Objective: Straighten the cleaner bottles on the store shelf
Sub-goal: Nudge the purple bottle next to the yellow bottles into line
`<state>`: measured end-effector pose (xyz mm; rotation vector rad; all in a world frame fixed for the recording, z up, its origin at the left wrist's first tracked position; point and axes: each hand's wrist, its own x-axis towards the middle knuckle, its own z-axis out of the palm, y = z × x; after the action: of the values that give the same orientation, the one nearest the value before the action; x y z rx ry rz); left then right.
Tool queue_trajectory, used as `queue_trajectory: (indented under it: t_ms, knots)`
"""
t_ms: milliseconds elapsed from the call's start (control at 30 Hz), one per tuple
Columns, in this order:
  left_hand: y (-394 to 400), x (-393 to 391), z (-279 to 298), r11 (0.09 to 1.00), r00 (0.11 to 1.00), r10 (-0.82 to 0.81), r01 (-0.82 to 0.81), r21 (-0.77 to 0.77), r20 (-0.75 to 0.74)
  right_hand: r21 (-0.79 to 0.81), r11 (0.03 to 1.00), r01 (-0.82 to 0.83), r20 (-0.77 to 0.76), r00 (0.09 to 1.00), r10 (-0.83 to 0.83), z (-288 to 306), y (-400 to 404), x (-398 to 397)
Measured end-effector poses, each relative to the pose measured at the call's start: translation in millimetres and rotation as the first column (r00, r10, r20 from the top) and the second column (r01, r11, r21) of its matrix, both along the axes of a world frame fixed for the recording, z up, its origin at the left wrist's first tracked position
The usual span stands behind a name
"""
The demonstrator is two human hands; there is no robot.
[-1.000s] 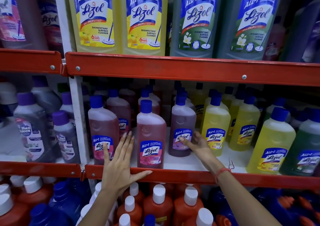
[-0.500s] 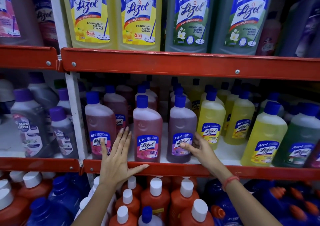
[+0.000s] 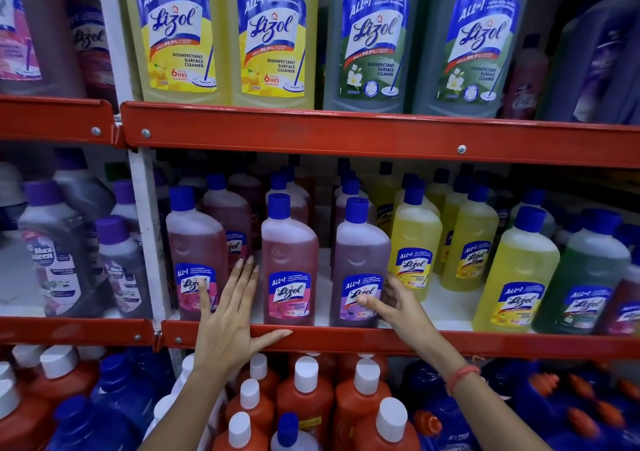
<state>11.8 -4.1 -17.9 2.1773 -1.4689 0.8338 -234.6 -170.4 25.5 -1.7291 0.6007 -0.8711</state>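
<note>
Small Lizol cleaner bottles with blue caps stand on the middle shelf [image 3: 346, 341]. At the front edge stand a pink bottle [image 3: 195, 253] on the left, a second pink bottle [image 3: 289, 260] in the middle, and a purple bottle [image 3: 360, 260] to its right. My right hand [image 3: 394, 305] grips the purple bottle low at its label, thumb on the front. My left hand [image 3: 228, 319] lies flat and open, fingers spread, between the two pink bottles, with its thumb on the red shelf lip.
Yellow bottles [image 3: 415, 246] and a green bottle [image 3: 585, 284] fill the shelf to the right. Large yellow and green Lizol bottles [image 3: 374, 42] stand on the shelf above. Orange and blue bottles [image 3: 304, 395] crowd the shelf below. A white upright [image 3: 149, 236] separates purple-capped bottles at left.
My right hand has drawn the purple bottle forward to the shelf's front edge, level with the middle pink bottle. My left hand has stayed in place.
</note>
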Motion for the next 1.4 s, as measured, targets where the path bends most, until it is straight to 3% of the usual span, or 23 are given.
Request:
queue_trajectory:
  t_ms: [100, 167, 300, 367, 467, 567, 733, 1000, 1400]
  knots:
    - [-2, 2, -4, 1.000, 0.997, -0.004, 0.005, -0.015, 0.075, -0.023, 0.998, 0.052, 0.030, 0.998, -0.051, 0, 1, -6]
    - [-1, 2, -11, 0.999, 0.994, -0.005, 0.009, -0.037, 0.106, -0.033, 0.982, 0.186, 0.110, 0.977, -0.182, 0, 0, -13]
    - [1, -11, -34, 0.993, 0.999, 0.023, -0.019, -0.118, 0.034, -0.122, 0.825, 0.551, 0.188, 0.829, -0.526, 4, -14, -27]
    - [1, -14, -38, 0.990, 0.999, 0.038, -0.039, -0.138, -0.015, -0.145, 0.767, 0.625, 0.135, 0.780, -0.610, 9, -28, -31]
    - [1, -13, -38, 0.988, 0.999, 0.013, -0.019, -0.154, -0.042, -0.120, 0.831, 0.543, 0.010, 0.837, -0.546, 18, -45, -32]
    - [0, -12, -38, 0.986, 0.999, -0.006, -0.003, -0.168, -0.050, 0.077, 0.913, 0.400, -0.024, 0.917, -0.399, 26, -56, -31]
    - [0, -10, -41, 0.984, 0.999, -0.004, -0.004, -0.177, -0.046, 0.161, 0.929, 0.332, -0.088, 0.943, -0.322, 29, -65, -35]
    - [1, -10, -40, 0.988, 0.998, 0.003, -0.011, -0.153, -0.056, 0.197, 0.941, 0.276, -0.048, 0.961, -0.272, 30, -51, -46]
    - [9, -18, -35, 0.998, 0.996, 0.018, -0.023, -0.063, -0.089, -0.045, 0.975, 0.218, -0.120, 0.968, -0.222, 16, -37, -79]
